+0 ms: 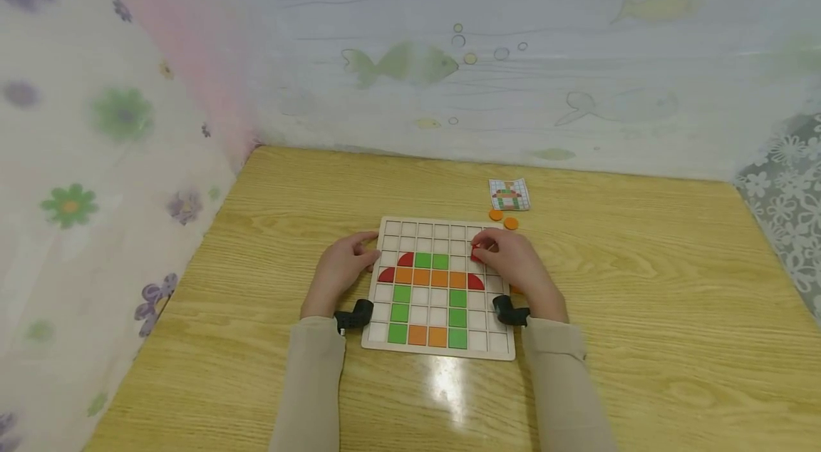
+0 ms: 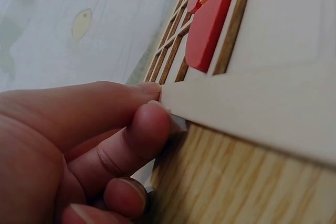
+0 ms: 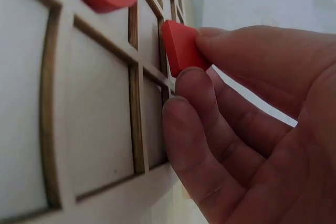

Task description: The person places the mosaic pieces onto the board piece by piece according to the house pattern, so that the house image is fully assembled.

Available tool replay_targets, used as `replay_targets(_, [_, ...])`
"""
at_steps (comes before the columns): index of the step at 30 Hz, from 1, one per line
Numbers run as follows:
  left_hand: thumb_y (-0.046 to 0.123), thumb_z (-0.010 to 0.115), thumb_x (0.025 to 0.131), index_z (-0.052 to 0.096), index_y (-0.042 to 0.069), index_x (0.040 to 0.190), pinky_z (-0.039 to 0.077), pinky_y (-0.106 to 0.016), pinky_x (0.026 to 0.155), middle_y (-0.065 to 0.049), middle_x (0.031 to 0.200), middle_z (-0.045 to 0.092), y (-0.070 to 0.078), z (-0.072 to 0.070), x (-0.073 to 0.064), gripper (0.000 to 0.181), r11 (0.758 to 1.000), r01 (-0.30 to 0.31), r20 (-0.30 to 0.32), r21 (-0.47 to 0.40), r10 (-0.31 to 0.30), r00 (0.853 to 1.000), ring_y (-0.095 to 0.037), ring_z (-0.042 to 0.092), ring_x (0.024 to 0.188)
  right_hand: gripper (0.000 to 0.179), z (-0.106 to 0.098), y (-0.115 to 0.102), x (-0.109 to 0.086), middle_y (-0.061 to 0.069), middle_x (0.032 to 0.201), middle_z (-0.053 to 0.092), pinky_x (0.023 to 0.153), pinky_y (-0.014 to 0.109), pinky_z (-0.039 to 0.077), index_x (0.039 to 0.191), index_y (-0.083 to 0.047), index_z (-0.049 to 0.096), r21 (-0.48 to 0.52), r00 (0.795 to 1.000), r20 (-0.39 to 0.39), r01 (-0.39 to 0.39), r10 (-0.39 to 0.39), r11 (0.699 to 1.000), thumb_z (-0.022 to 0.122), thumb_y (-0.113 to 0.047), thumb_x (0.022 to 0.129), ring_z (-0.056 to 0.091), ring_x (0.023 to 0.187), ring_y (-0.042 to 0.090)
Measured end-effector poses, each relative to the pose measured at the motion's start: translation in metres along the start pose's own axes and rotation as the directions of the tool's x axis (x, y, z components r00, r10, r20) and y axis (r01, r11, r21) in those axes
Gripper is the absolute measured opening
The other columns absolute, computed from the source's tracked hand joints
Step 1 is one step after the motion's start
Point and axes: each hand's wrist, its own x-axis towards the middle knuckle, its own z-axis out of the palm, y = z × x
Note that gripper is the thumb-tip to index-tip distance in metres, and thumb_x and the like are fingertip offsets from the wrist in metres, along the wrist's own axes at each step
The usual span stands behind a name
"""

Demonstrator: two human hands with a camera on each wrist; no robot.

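A wooden grid board [image 1: 420,231] with square cells lies on the table, holding green, orange and rounded red tiles. My right hand [image 1: 509,256] is over its upper right part, pinching a small red tile [image 3: 184,48] between thumb and finger just above the cells. Part of that tile is hidden by the fingertips. At the left edge, my left hand [image 1: 343,263] grips the board's rim with its fingertips, the other fingers curled below. A red quarter-round tile [image 2: 207,30] sits in a cell close to these fingertips.
Behind the board lies a small printed card [image 1: 509,194] with a coloured grid pattern. Two orange round pieces [image 1: 496,214] rest between card and board. Another orange piece [image 1: 517,289] shows partly beside the right wrist. A patterned wall [image 1: 410,103] borders the table's far edge.
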Motion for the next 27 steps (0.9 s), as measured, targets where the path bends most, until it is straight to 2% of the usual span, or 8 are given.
replay_targets(3, [0.030, 0.060, 0.085, 0.054, 0.023, 0.124, 0.036, -0.029, 0.063, 0.001, 0.073, 0.057, 0.000, 0.001, 0.000, 0.040, 1.000, -0.001, 0.002, 0.000, 0.001, 1.000, -0.016, 0.048, 0.065, 0.013, 0.001, -0.002, -0.001, -0.002, 0.087, 0.059, 0.072, 0.033, 0.042, 0.098, -0.016, 0.064, -0.009, 1.000, 0.014, 0.027, -0.027, 1.000, 0.059, -0.020, 0.086, 0.051, 0.078, 0.017])
replay_targets(8, [0.031, 0.060, 0.085, 0.054, 0.025, 0.124, 0.036, -0.029, 0.062, 0.002, 0.073, 0.057, 0.000, 0.003, 0.001, 0.041, 1.000, 0.007, 0.010, 0.002, -0.007, 1.000, -0.015, 0.048, 0.064, 0.013, 0.004, -0.007, -0.002, -0.002, 0.087, 0.059, 0.071, 0.032, 0.042, 0.097, -0.017, 0.064, 0.005, 0.999, 0.034, 0.025, -0.025, 1.000, 0.059, -0.020, 0.086, 0.051, 0.078, 0.016])
replay_targets(16, [0.031, 0.061, 0.084, 0.055, 0.025, 0.123, 0.036, -0.029, 0.061, 0.002, 0.075, 0.056, -0.002, 0.004, 0.000, 0.039, 1.000, 0.016, -0.008, 0.003, -0.016, 1.000, -0.016, 0.048, 0.066, 0.012, 0.011, -0.018, -0.002, -0.004, 0.084, 0.058, 0.070, 0.030, 0.042, 0.097, -0.016, 0.064, -0.021, 0.997, 0.048, 0.062, -0.061, 0.998, 0.060, -0.016, 0.085, 0.051, 0.077, 0.015])
replay_targets(27, [0.031, 0.061, 0.084, 0.054, 0.025, 0.124, 0.035, -0.029, 0.060, 0.002, 0.073, 0.056, 0.000, 0.001, 0.000, 0.040, 1.000, 0.013, -0.014, 0.013, -0.012, 1.000, -0.016, 0.047, 0.064, 0.012, 0.019, -0.028, 0.000, -0.002, 0.085, 0.056, 0.070, 0.031, 0.041, 0.095, -0.017, 0.065, -0.073, 0.998, 0.042, 0.056, -0.053, 0.996, 0.061, -0.013, 0.084, 0.048, 0.075, 0.016])
